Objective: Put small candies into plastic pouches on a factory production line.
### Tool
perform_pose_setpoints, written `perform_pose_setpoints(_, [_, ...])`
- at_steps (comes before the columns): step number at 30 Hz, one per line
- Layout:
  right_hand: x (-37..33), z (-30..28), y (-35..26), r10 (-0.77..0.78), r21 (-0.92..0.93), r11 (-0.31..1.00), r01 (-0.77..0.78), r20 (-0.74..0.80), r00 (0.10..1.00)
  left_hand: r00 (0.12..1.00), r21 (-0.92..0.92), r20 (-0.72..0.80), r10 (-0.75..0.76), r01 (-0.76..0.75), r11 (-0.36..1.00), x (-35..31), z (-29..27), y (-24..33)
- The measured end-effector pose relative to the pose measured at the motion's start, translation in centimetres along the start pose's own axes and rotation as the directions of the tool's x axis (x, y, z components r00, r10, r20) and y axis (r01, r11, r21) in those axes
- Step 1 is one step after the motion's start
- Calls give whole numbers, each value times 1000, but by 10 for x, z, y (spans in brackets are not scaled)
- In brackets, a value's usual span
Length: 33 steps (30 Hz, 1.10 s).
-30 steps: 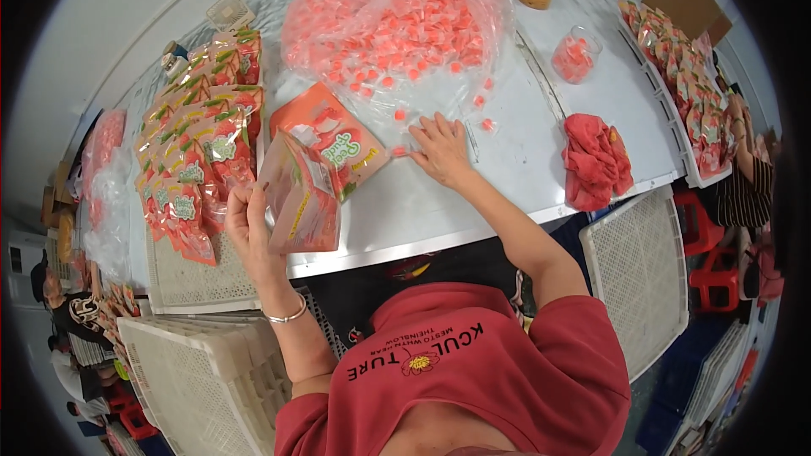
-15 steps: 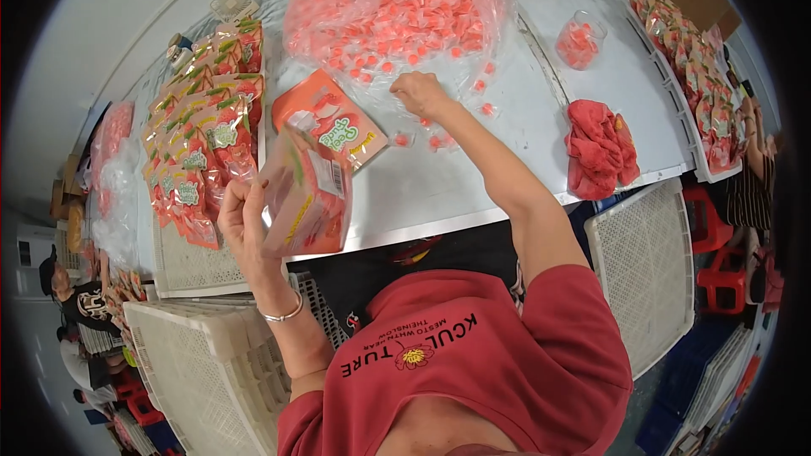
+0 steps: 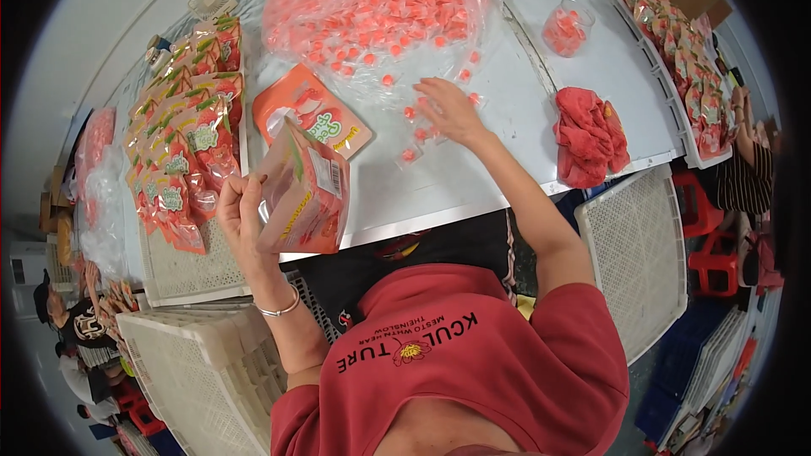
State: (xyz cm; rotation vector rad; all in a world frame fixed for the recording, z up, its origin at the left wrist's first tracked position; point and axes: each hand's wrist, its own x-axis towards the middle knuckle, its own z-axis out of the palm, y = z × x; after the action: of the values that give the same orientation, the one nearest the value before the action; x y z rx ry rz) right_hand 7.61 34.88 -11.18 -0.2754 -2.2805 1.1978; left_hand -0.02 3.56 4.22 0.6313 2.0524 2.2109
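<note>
Bright, even overhead light, shadows faint under both hands. Mild glare on the clear plastic sheet point(image 3: 380, 8) beyond the right hand point(image 3: 448, 110). Focus sharp around the left hand point(image 3: 241, 211); right fingers slightly soft. Strong fisheye bending, black vignette at the rim, far corners smeared.

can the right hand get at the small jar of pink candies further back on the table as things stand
Probably yes. The right hand lies flat on loose candies on the white table, holding nothing, and the table between it and the small jar looks bare. The red cloth lies nearer the table's front edge, off that line.
</note>
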Motion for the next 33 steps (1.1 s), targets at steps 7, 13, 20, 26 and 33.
perform_pose_setpoints(7, [-39,6,23,-177,-487,851,199,92,980,1000,-74,8,-22,22,997,0,-16,-8])
perform_pose_setpoints(13, [-22,-62,3,233,359,926,-118,-297,926,1000,-3,-14,3,-3,1000,2,-5,-6])
perform_pose_setpoints(20, [2,-105,-37,101,282,957,-62,-127,987,999,-14,-33,9,-9,1000,1,-8,-4])
perform_pose_setpoints(26, [24,-87,-50,-62,102,993,53,83,995,999,41,-18,49,-49,998,-2,-10,5])
perform_pose_setpoints(33, [-42,30,-33,-291,-468,710,527,486,824,997,95,-36,61,-57,994,-1,5,4])
